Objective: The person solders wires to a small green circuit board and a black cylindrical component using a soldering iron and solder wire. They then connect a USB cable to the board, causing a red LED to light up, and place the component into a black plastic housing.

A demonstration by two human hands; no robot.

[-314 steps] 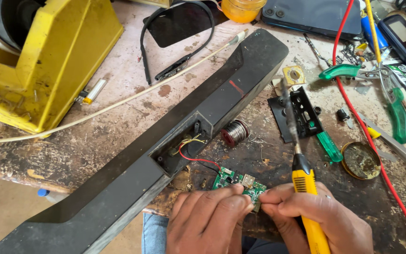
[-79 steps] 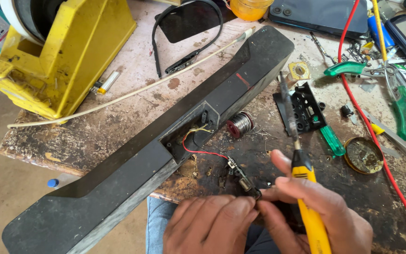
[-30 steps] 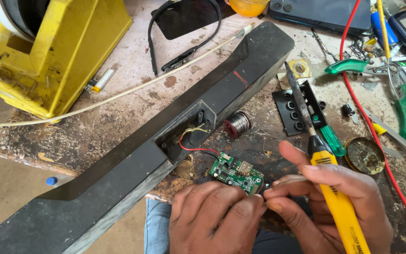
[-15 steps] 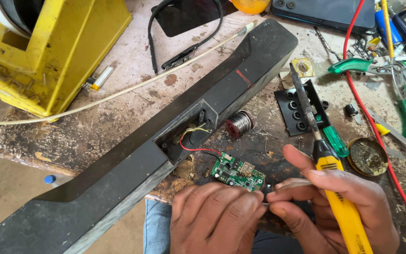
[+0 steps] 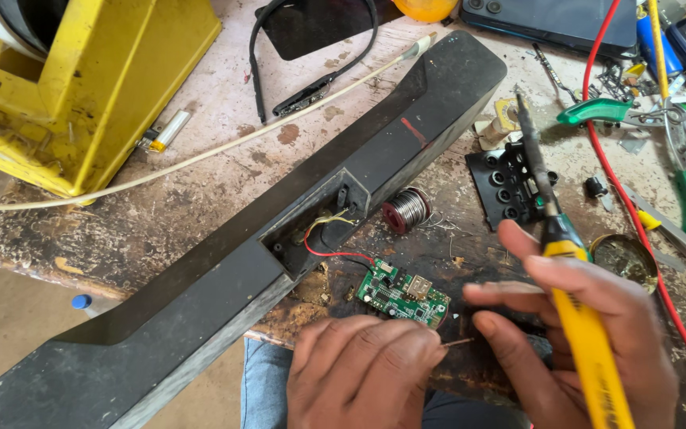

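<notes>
Here the right hand (image 5: 589, 334) grips a soldering iron (image 5: 573, 286) beside the circuit board (image 5: 402, 295).

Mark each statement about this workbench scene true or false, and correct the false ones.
1. The right hand holds a yellow-handled soldering iron. True.
2. The green circuit board lies inside the long black casing. False: it lies on the bench beside it, joined by a red wire.
3. A solder spool sits next to the casing. True.
4. The left hand grips green pliers. False: it pinches a thin wire.
</notes>
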